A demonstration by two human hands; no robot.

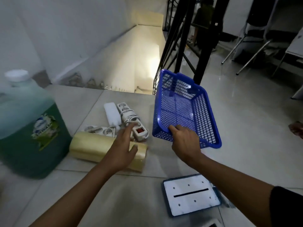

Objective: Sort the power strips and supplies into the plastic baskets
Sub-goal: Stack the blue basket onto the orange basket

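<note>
Right hand (185,141) grips the near rim of the empty blue mesh basket (185,110), tilting it on the tiled floor (246,128), apparently to present its mouth. Left hand (122,149), open and empty, reaches over the tape roll (91,147) toward the switched power strip (131,122), just beside the basket.

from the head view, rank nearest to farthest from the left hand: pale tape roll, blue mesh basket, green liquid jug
From the left hand:
1. Pale tape roll, directly under it.
2. Blue mesh plastic basket, to its right, held by the right hand.
3. Green liquid jug, far left.
</note>
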